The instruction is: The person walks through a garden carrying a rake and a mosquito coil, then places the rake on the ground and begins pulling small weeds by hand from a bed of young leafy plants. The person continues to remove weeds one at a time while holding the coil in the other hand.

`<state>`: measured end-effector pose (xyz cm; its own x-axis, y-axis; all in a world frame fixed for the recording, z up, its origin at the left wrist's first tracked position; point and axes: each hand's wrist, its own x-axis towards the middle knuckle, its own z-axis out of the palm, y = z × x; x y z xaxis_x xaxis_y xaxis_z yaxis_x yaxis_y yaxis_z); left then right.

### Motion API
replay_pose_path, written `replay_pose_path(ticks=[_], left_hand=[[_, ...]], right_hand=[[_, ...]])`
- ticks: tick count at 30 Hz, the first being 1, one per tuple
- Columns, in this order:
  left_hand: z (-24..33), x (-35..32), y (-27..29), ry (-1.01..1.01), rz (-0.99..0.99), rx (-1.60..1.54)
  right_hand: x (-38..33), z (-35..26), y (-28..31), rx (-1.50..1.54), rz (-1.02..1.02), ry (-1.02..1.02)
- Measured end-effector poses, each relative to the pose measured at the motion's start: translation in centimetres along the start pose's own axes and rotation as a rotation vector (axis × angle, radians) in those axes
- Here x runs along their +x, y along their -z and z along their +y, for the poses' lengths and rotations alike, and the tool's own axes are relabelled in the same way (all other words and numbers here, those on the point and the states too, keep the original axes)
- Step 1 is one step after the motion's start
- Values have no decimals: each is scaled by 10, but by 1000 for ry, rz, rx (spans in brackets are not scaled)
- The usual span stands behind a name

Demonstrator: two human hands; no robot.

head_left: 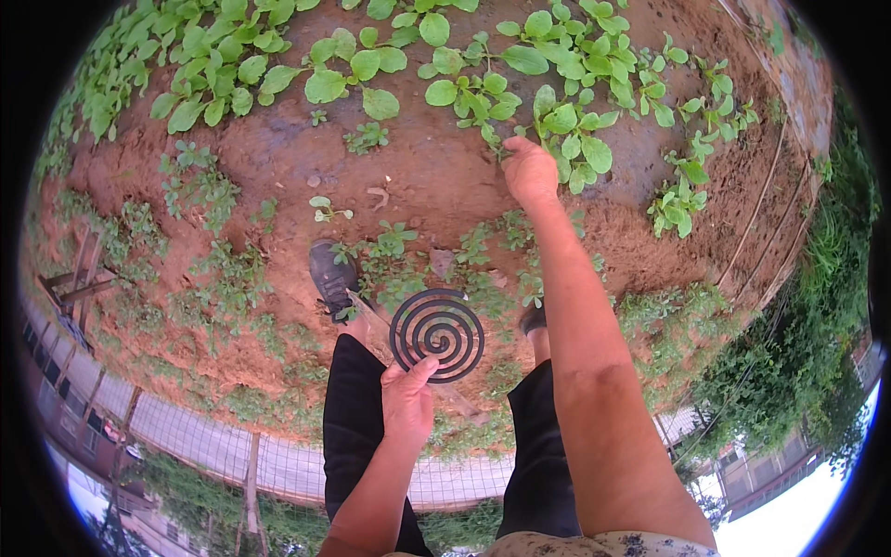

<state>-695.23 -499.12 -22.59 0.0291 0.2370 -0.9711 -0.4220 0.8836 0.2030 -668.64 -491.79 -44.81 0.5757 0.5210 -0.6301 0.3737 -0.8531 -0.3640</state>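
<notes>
A dark, flat spiral mosquito coil (442,344) is pinched at its lower edge by my left hand (406,401), above the low weeds between my feet. My right hand (532,173) reaches far forward, down to the soil beside a leafy green seedling (574,139). Its fingers are closed at the seedling's left side, near some small leaves (490,135). The fingertips are partly hidden, so I cannot tell what they grip.
More broad-leaved seedlings (357,70) fill the far side of the brown soil bed (269,148). My shoe (334,277) stands among low weeds (390,246). A wire fence (288,464) runs behind me, a wooden frame (79,286) stands at left, and bushes (770,381) grow at right.
</notes>
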Motion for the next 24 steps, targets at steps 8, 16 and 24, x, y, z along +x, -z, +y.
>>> replay_pose_path(ticks=[8,16,24], left_hand=[[-6,2,-2,7,-19,49],[-9,0,-1,-3,-71,116],[-10,-1,-7,0,-71,95]], right_hand=[[-5,-17,12,-38,-27,91],[1,-19,8,-209,-65,137],[2,-13,9,-197,-44,223]])
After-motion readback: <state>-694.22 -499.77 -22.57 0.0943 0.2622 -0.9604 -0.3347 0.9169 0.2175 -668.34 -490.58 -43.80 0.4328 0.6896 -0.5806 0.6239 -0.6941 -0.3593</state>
